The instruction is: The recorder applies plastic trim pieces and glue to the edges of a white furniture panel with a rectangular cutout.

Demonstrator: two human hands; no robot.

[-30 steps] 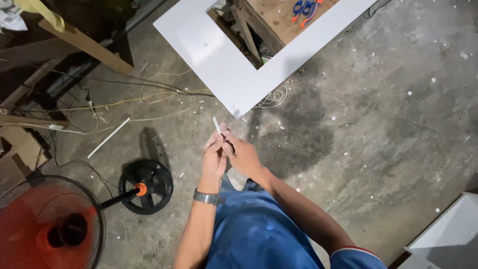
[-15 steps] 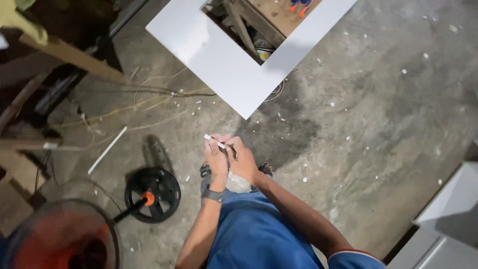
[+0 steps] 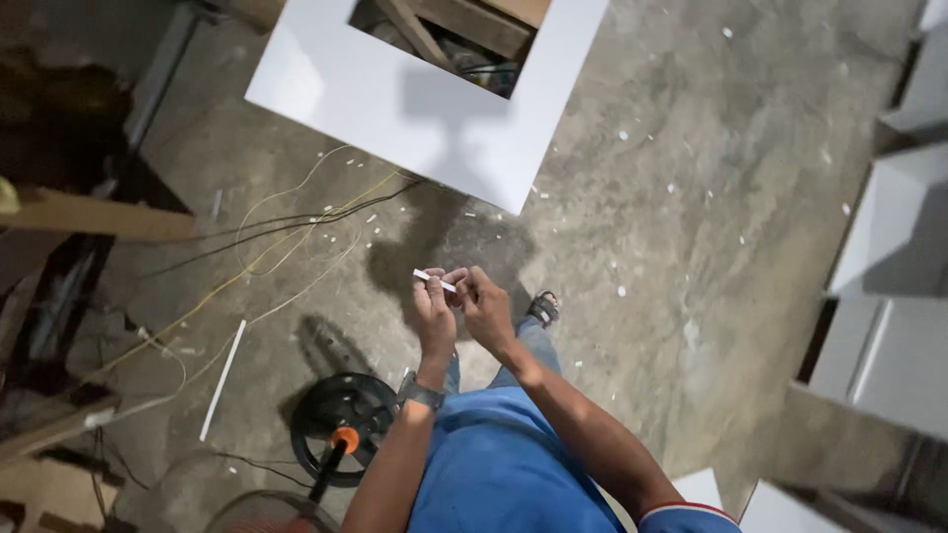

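Since the earlier frame, both hands have risen slightly. Left hand (image 3: 434, 318) and right hand (image 3: 486, 308) each have their grip clamped on a small white strip (image 3: 433, 279), held above the concrete floor (image 3: 691, 247), near the white panel (image 3: 415, 118) corner.

A white board with a rectangular cut-out (image 3: 415, 109) lies at twelve o'clock on the grey concrete floor (image 3: 691, 247), with wooden pieces (image 3: 464, 25) showing through the opening. Thin yellow and black cables (image 3: 296, 232) trail from its lower edge toward nine o'clock. A slim white strip (image 3: 223, 379) lies at eight o'clock, near a fan's round black base (image 3: 341, 426) (its neck has an orange collar). White cabinet parts (image 3: 894, 286) stand at three o'clock, and white chips dot the floor
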